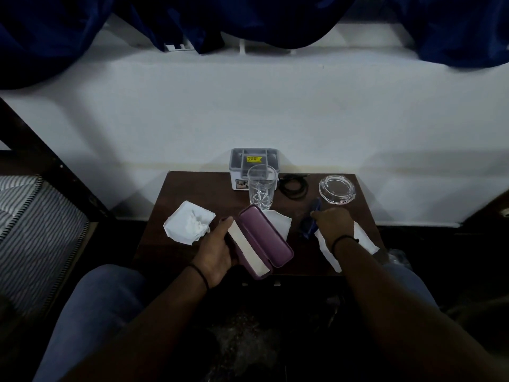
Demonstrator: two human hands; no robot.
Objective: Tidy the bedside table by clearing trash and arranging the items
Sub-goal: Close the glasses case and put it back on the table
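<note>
My left hand (217, 249) grips a purple spectacle case (265, 238), held open above the front of the small brown bedside table (192, 186), its pale lining showing. My right hand (333, 224) reaches down onto a blue object (309, 226) on the table's right side; its fingers curl at that object, and the grasp itself is hidden. A crumpled white tissue (188, 223) lies at the left. Another white paper (278, 224) lies under the case, and a third one (363, 239) sits beneath my right wrist.
A drinking glass (262, 188) stands mid-table in front of a grey lidded box (254, 158) against the white wall. A coiled black cable (293, 186) and a glass ashtray (337, 187) sit at the back right. A striped mattress (35, 216) is at the left.
</note>
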